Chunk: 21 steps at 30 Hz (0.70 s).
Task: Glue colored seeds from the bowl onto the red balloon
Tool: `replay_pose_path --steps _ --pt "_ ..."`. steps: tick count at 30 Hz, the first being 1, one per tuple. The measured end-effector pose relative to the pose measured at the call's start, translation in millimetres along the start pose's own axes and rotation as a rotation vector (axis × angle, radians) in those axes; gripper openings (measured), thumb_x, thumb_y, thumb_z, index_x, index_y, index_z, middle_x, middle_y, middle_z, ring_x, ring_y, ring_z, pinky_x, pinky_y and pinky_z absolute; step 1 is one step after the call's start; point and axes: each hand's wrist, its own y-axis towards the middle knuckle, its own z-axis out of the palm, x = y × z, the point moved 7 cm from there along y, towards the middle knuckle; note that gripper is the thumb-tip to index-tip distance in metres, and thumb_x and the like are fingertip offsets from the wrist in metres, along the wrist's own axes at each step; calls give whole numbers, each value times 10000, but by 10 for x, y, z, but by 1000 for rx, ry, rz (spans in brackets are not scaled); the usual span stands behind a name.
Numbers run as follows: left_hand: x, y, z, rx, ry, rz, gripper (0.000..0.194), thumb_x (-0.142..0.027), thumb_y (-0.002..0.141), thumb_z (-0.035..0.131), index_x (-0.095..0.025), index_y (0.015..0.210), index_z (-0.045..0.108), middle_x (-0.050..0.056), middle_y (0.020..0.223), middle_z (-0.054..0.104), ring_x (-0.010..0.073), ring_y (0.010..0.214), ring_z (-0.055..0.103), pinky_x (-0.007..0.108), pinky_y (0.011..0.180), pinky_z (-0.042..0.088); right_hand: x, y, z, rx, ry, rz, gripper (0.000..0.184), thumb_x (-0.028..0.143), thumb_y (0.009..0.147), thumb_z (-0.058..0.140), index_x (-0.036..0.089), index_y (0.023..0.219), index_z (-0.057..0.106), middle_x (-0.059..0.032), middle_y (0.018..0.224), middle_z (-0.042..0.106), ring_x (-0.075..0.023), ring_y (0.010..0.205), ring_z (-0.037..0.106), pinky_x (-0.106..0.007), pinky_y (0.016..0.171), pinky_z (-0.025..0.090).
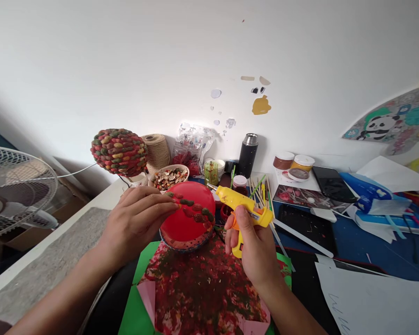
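A red balloon [186,223] rests in a round bowl with a patterned rim [188,247]. Curved rows of small red and green painted pieces [197,211], shell-like in shape, cling to its surface. My left hand [138,223] reaches over the balloon's left side, its fingertips pressed together at the end of the upper row; whatever they pinch is mostly hidden. My right hand [253,242] grips a yellow hot glue gun [242,204] by its handle, the nozzle pointing left toward the balloon but apart from it. A pale glue stick [302,237] appears behind the gun.
A finished-looking ball of painted pieces [118,151] stands at the left near a fan [17,190]. Behind the balloon are a bowl of mixed shells [170,178], a twine spool [156,151] and a black flask [247,156]. Paint-smeared paper [209,288] lies in front.
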Motion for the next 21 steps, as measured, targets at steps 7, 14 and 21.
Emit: replay_pose_path --steps 7,14,21 --pt "-23 2 18 6 10 23 175 -157 1154 684 -247 1247 802 67 1145 918 296 1082 774 449 983 579 -10 -9 -6 -13 -14 7 807 976 853 823 216 618 690 47 424 518 -124 333 569 -242 417 452" --pt "-35 18 42 15 19 35 174 -161 1176 643 -237 1246 782 73 1146 914 293 1086 765 448 986 588 -45 -27 -19 -32 -10 35 808 989 830 830 204 665 732 47 414 522 -121 346 563 -240 429 442" --pt "-36 27 45 14 9 34 168 -178 1171 658 -247 1230 799 65 1121 914 290 1066 768 438 962 591 -34 -10 -3 -21 -13 49 823 1015 802 826 212 660 717 45 412 530 -125 354 556 -252 432 422"
